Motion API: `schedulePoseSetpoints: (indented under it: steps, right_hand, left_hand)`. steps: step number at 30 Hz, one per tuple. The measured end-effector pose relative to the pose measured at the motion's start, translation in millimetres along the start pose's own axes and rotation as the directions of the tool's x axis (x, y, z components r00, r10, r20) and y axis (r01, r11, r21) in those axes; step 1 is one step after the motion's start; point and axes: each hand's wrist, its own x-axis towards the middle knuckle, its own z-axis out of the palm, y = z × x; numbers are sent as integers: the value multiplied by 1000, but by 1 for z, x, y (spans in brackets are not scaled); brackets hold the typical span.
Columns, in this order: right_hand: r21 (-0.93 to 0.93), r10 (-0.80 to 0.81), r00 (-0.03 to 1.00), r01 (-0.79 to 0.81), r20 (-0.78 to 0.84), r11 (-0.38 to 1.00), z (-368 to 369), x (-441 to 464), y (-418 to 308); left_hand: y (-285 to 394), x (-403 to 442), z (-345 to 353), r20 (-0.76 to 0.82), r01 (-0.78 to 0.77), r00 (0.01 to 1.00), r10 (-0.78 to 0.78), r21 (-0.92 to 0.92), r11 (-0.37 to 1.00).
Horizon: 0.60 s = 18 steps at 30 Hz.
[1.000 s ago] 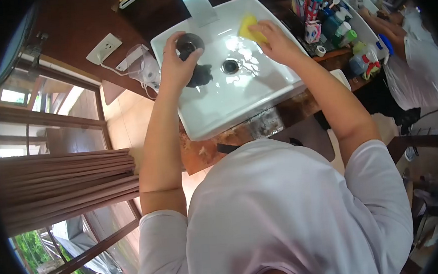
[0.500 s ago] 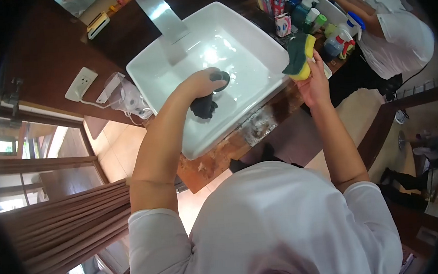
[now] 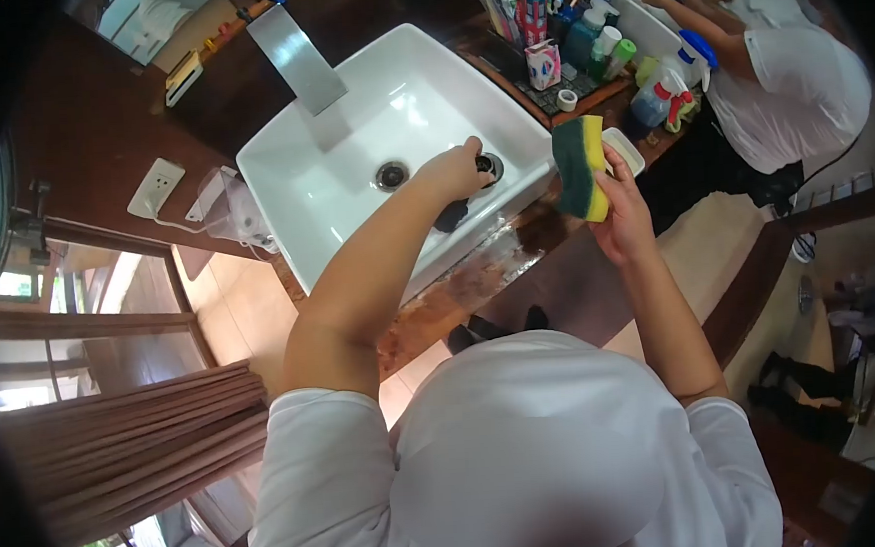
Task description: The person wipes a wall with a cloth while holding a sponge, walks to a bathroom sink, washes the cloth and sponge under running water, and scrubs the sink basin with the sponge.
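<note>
Gripping a small dark cup (image 3: 491, 168) with the left fingers (image 3: 472, 149), curled narrowly around its side, over the near right part of the white sink (image 3: 317, 243). Tilted so as to show a dark rim and a shiny round part within; cannot tell whether touching the sink wall. Just below the left fingers, against the near wall, a dark patch (image 3: 451, 215), too unclear to name as shadow or object.

Holding a green and yellow sponge (image 3: 579, 170) upright in the right fingers (image 3: 616, 170), pinched from its yellow side, with the green side facing the sink. Held clear of the cup, just outside the sink's right rim. Near the right fingers, on the worktop (image 3: 458, 284), a white dish (image 3: 624, 148). Farther beyond, a white roll (image 3: 567, 99), upright bottles (image 3: 599, 48) and a spray bottle (image 3: 696, 49) with a blue top.

Left of the left fingers, set in the sink floor, a round drain (image 3: 391, 176); farther up, over the back rim, a flat metal tap (image 3: 296, 60).
</note>
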Motion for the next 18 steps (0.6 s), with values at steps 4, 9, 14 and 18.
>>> schedulePoseSetpoints:
  steps: [4,9,14,18]
  right_hand:
    - [5,52,995,-53,83,999,-12,9,-16]
    - [-24,101,982,-99,161,995,-26,28,-23]
    - [-80,148,949,-131,278,988,-36,45,-35]
    - [-64,184,937,-173,298,983,-35,54,-33]
  left_hand:
    - [-3,13,-3,-61,-53,997,55,48,997]
    - [-7,14,7,-81,-40,996,41,21,999]
    - [-20,-10,-29,-170,63,982,-84,-122,991]
    - [-55,-45,-62,-365,248,904,-223,25,968]
